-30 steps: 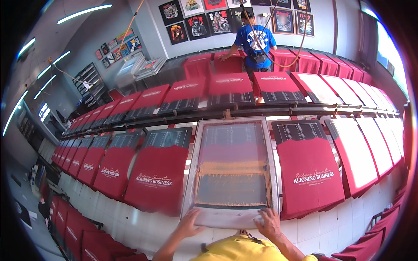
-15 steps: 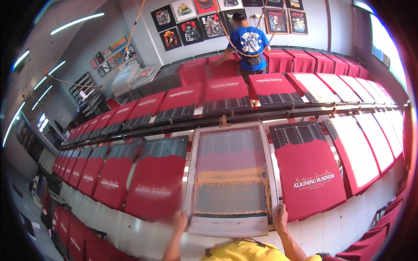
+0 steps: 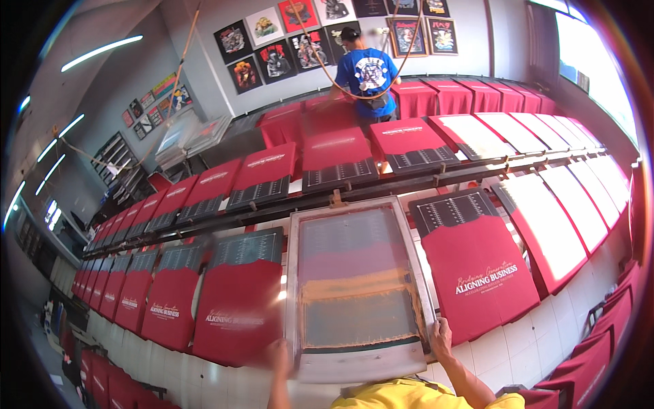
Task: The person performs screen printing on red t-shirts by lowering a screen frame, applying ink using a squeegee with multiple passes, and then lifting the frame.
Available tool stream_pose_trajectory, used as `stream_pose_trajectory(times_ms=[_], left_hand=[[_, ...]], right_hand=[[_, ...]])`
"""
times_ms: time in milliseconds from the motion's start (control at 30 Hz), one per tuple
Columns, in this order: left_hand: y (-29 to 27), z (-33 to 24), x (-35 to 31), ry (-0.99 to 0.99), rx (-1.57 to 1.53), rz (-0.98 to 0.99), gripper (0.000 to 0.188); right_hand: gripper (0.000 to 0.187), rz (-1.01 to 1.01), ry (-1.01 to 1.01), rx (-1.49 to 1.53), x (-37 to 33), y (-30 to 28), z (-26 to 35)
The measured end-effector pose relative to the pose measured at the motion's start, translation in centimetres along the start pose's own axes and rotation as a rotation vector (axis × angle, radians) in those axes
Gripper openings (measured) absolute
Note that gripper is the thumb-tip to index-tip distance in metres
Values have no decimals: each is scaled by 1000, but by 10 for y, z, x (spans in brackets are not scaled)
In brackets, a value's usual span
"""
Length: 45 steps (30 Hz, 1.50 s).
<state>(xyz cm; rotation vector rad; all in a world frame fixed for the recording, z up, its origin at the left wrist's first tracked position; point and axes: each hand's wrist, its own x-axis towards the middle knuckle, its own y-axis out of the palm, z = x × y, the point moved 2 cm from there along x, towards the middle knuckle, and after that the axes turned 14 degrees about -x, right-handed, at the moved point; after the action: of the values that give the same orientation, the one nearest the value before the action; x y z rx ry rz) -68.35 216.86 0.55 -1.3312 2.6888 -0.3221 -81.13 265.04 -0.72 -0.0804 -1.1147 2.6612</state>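
The screen (image 3: 355, 286) lies between the hands, its near end level with them. A red shirt (image 3: 477, 279) lies to its right, another (image 3: 235, 300) to its left. The right hand (image 3: 441, 335) is curled, pinching the screen's right edge. The left hand (image 3: 278, 358), blurred, is at the left edge; its grip I cannot tell.
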Motion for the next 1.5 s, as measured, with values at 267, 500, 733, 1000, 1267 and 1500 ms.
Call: stream_pose_trajectory(times_ms=[267,500,733,1000,1267,1500], left_hand=[[12,-78,-46,19,32,16,23],[85,-81,-136,194,34,10,29],[220,-84,-237,-84,-249,-36,31],[320,-99,-283,-89,-244,135,21],[346,-82,-257,25,-25,157,34],[354,-96,-262,-39,-120,153,37]], right_hand=[[21,61,5,184,12,-43,-7],[22,95,-41,282,72,-124,-75],[20,26,-30,327,149,-230,-202],[20,38,20,254,198,-311,-250],[15,-13,-21,300,232,-294,-263],[14,-27,-10,210,238,-296,-254]])
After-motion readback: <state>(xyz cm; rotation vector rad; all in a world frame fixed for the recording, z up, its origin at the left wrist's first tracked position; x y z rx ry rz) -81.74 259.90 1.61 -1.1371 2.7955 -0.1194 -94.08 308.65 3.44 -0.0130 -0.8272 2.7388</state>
